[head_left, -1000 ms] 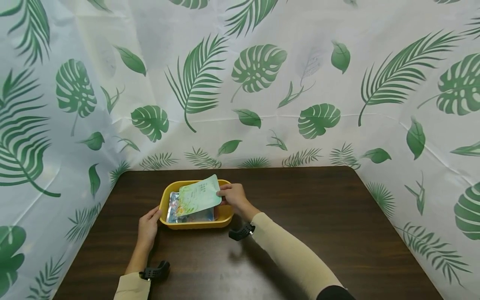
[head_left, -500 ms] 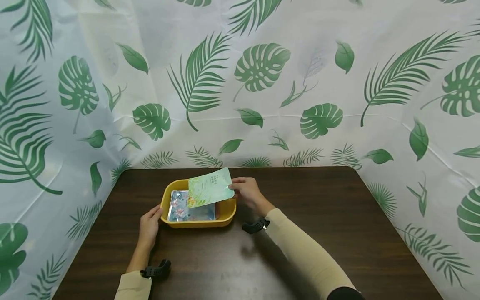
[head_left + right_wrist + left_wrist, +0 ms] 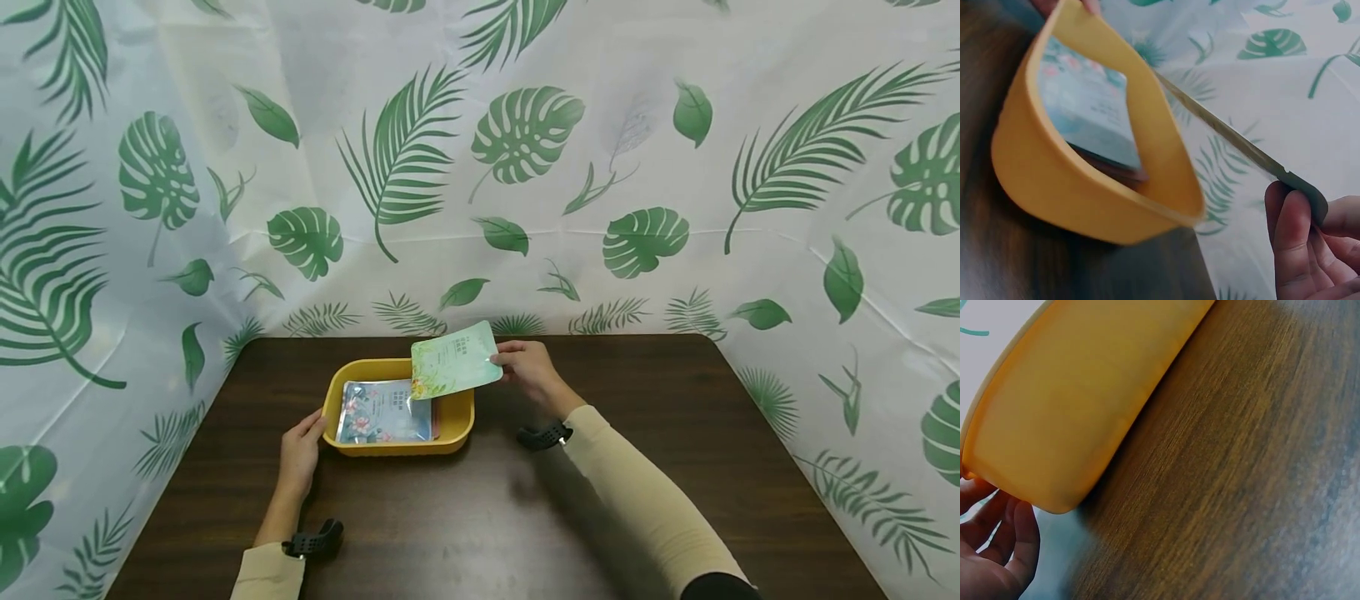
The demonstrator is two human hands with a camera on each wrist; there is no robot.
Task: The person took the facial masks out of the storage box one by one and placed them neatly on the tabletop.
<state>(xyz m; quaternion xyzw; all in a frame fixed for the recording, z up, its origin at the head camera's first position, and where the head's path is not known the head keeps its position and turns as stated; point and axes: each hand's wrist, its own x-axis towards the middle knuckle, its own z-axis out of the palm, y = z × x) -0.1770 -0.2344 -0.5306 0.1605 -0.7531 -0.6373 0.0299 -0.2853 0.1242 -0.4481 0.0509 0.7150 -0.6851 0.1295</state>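
Observation:
A light green sheet mask packet (image 3: 456,360) with printed flowers is pinched by its right edge in my right hand (image 3: 531,373). It is held tilted above the right back part of a yellow plastic basket (image 3: 397,449), and the right wrist view shows it almost edge-on. My left hand (image 3: 298,454) grips the rim at the basket's left end; the left wrist view shows its fingers (image 3: 1025,528) against that end wall. Inside the basket lies a silvery blue packet (image 3: 382,412) with pink flowers. Something reddish shows under its right edge, mostly hidden.
The basket stands on the left part of a dark brown wooden table (image 3: 615,442), towards the back. A white cloth (image 3: 555,267) with green leaf prints hangs behind the table and along its sides.
My right hand has moved the green packet right and slightly up, uncovering more of the silvery blue packet below. My left hand has stayed on the basket's left end.

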